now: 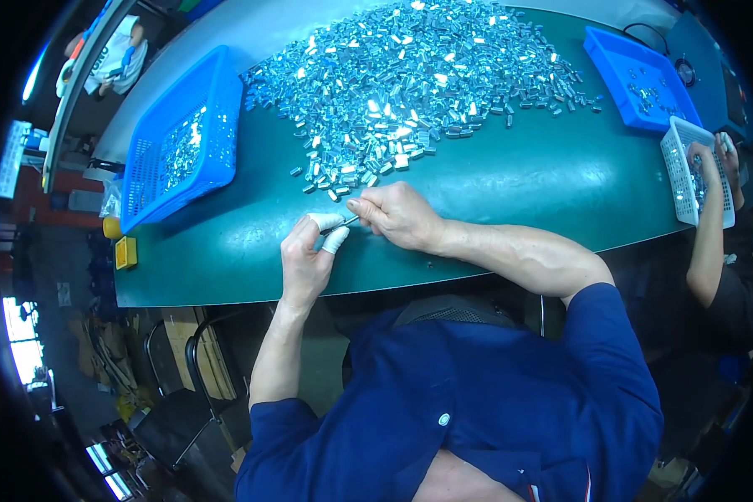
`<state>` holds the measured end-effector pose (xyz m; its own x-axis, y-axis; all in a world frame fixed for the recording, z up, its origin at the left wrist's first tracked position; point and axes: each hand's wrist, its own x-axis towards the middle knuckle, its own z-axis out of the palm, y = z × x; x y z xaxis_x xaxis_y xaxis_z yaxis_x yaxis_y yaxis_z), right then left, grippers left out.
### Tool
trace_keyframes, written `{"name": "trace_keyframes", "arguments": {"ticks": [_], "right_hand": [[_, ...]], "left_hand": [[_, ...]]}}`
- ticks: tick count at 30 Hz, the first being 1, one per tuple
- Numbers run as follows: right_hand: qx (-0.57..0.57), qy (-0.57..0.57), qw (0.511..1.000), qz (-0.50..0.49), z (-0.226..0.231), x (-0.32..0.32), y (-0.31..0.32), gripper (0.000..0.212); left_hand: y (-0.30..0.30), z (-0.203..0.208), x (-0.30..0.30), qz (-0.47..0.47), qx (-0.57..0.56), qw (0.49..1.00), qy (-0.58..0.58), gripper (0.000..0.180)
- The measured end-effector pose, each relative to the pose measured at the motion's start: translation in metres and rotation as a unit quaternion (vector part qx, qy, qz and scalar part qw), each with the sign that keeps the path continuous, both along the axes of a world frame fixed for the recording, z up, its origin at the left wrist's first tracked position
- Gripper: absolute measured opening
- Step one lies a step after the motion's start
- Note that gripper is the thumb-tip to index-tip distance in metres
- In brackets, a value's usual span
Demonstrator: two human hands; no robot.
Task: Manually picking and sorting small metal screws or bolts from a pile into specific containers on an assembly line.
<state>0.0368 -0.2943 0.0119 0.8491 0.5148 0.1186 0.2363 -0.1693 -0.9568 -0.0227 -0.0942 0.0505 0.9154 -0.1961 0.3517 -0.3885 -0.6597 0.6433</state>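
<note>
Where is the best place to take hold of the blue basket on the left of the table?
Probably the near short rim of the blue basket, taken from the table's front edge. The basket lies tilted, open side up, with shiny metal parts inside, so both hands on opposite rims would likely keep it level.

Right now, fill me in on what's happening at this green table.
A person in a blue shirt sits at the green table, hands together at its near edge. The left hand, with white covers on two fingers, and the right hand pinch one small metal piece between them. A big heap of shiny metal pieces lies just beyond. A blue basket holding some pieces sits on the left. At the right, another person's hand rests in a white basket.
</note>
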Motion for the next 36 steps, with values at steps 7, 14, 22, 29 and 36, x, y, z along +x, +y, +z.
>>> {"name": "trace_keyframes", "arguments": {"ticks": [7, 14, 22, 29, 36], "right_hand": [[0.064, -0.094, 0.993, -0.021, -0.007, -0.001, 0.004, 0.029], [0.078, 0.003, 0.994, -0.078, -0.004, 0.009, 0.000, 0.029], [0.076, -0.010, 0.994, -0.076, -0.006, 0.009, 0.000, 0.030], [0.088, -0.014, 0.993, -0.082, -0.006, 0.008, 0.000, 0.027], [0.085, -0.025, 0.992, -0.089, -0.010, 0.009, 0.001, 0.025]], "left_hand": [[0.017, 0.009, 0.004, 0.000, 0.032, 0.999, -0.008, 0.017], [0.112, 0.087, 0.053, 0.150, 0.158, 0.958, -0.188, 0.016], [0.104, 0.048, 0.094, 0.071, 0.237, 0.962, -0.114, 0.032], [0.072, -0.013, 0.103, 0.030, 0.244, 0.968, -0.046, 0.030], [0.043, -0.017, 0.063, 0.081, -0.228, 0.958, 0.154, 0.028]]}}
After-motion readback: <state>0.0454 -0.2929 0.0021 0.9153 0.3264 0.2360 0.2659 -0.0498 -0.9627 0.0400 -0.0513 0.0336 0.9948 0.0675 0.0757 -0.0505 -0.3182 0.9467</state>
